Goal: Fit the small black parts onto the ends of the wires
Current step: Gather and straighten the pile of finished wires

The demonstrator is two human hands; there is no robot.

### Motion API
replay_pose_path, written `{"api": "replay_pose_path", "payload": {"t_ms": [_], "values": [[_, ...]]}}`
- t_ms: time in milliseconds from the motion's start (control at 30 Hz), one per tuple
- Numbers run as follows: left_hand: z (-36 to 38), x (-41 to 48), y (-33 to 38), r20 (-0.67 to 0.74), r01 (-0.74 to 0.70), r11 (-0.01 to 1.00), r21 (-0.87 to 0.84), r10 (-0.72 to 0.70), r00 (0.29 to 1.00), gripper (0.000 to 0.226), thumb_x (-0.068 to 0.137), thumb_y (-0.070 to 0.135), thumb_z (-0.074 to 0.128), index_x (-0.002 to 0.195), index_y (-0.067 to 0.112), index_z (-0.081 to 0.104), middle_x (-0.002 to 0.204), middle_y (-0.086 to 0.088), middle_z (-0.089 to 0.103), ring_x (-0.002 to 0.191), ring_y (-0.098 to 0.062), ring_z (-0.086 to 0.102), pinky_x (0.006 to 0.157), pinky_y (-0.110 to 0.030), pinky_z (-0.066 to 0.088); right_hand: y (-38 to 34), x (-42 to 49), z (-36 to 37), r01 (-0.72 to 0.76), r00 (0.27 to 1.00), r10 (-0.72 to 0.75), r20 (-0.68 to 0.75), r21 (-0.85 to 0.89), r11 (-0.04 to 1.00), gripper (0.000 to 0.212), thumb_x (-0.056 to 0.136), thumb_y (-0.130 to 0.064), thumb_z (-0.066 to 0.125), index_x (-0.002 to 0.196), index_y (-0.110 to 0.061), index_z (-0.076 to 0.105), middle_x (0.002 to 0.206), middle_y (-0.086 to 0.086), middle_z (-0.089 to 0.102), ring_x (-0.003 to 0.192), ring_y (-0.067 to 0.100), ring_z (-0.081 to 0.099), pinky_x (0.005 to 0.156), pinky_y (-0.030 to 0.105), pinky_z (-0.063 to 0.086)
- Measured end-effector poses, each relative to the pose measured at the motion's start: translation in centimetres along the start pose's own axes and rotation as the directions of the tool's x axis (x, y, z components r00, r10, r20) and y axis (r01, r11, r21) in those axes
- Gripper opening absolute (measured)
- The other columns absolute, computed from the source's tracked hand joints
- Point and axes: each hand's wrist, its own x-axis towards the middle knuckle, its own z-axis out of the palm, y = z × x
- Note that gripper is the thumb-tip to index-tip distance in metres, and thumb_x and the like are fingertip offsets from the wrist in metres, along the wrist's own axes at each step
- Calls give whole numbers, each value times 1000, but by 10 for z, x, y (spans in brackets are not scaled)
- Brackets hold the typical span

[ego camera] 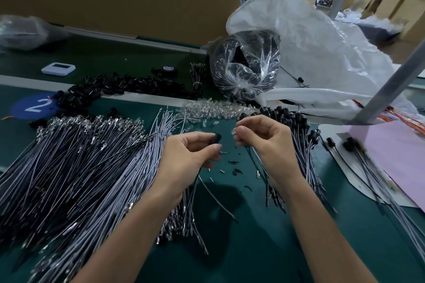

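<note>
My left hand [188, 158] pinches a small black part [216, 139] between thumb and fingers, and grey wires hang from under that hand. My right hand [264, 139] pinches a small clear piece [235, 131] at its fingertips, a short gap to the right of the black part. A big heap of grey wires with metal ends [80, 163] lies to the left. Loose black parts [119, 87] are piled along the belt's far edge. Wires with black parts fitted [296, 126] lie behind my right hand.
Clear plastic pieces [211, 110] are strewn ahead of my hands on the green table [253, 236]. A clear bag of black parts [243, 66] and a large white sack [322, 48] stand at the back right. A pink sheet [395, 156] lies at right, a white device [58, 68] far left.
</note>
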Motion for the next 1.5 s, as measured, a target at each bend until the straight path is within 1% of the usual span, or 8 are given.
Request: {"api": "replay_pose_path", "payload": {"t_ms": [433, 600, 700, 800, 933, 1033, 1367, 1500], "values": [[2, 2, -7, 47, -165, 949, 270, 158, 986, 26, 79, -1, 77, 94, 21, 77, 74, 3, 76, 68, -12, 73, 60, -20, 55, 3, -6, 10, -13, 999, 22, 35, -240, 971, 7, 83, -10, 76, 78, -7, 71, 65, 9, 70, 55, 14, 62, 55, 27, 51], [3, 0, -6, 87, -245, 908, 341, 229, 970, 30, 80, -4, 75, 93, 23, 78, 80, 16, 75, 71, -6, 72, 63, -19, 57, 1, -5, 4, -55, 995, 68, 66, -179, 982, 10, 86, -3, 70, 76, -2, 69, 59, 5, 67, 51, 15, 58, 49, 23, 48], [5, -3, -5, 107, -296, 865, 406, 277, 955, 31, 80, -3, 74, 84, 28, 75, 81, 23, 72, 72, -13, 72, 69, -29, 59, 2, -5, 1, -45, 995, 63, 74, -218, 975, 13, 87, -3, 69, 74, -5, 68, 59, 6, 66, 51, 16, 59, 49, 24, 48], [6, -2, -8, 110, -334, 837, 434, 319, 942, 26, 79, -4, 75, 86, 21, 79, 77, 14, 74, 69, -21, 70, 69, -38, 58, 3, -6, 1, -39, 995, 58, 76, -230, 972, 15, 87, -3, 69, 72, -7, 67, 59, 6, 67, 51, 16, 59, 49, 24, 48], [4, -4, -7, 194, -498, 690, 525, 473, 860, 23, 76, -2, 79, 94, 11, 80, 74, 5, 75, 62, -14, 67, 62, -34, 54, 5, -6, -1, -123, 985, 138, 105, -135, 983, 14, 88, 0, 66, 74, -2, 65, 58, 5, 65, 49, 13, 57, 48, 21, 46], [2, -5, -8, 260, -541, 634, 552, 486, 834, 19, 76, 3, 80, 94, 9, 80, 71, -1, 75, 59, -18, 67, 57, -37, 54, 4, -7, -3, -181, 974, 189, 128, -69, 981, 13, 89, 0, 65, 76, 0, 64, 59, 6, 64, 50, 12, 56, 48, 19, 45], [2, -2, -7, 171, -472, 740, 480, 449, 877, 16, 76, -3, 79, 89, 7, 79, 69, -1, 75, 59, -11, 68, 60, -33, 57, 4, -11, 3, -191, 977, 189, 97, 13, 981, 16, 89, -2, 65, 73, -5, 64, 58, 2, 65, 49, 10, 56, 48, 19, 46], [2, 0, -4, 124, -353, 860, 368, 331, 935, 18, 78, -5, 77, 88, 11, 79, 69, -1, 74, 60, -12, 71, 62, -21, 59, -1, -9, 0, -143, 989, 144, 31, -24, 989, 10, 90, -4, 66, 80, -5, 68, 61, 2, 66, 54, 10, 58, 51, 19, 47]]}}
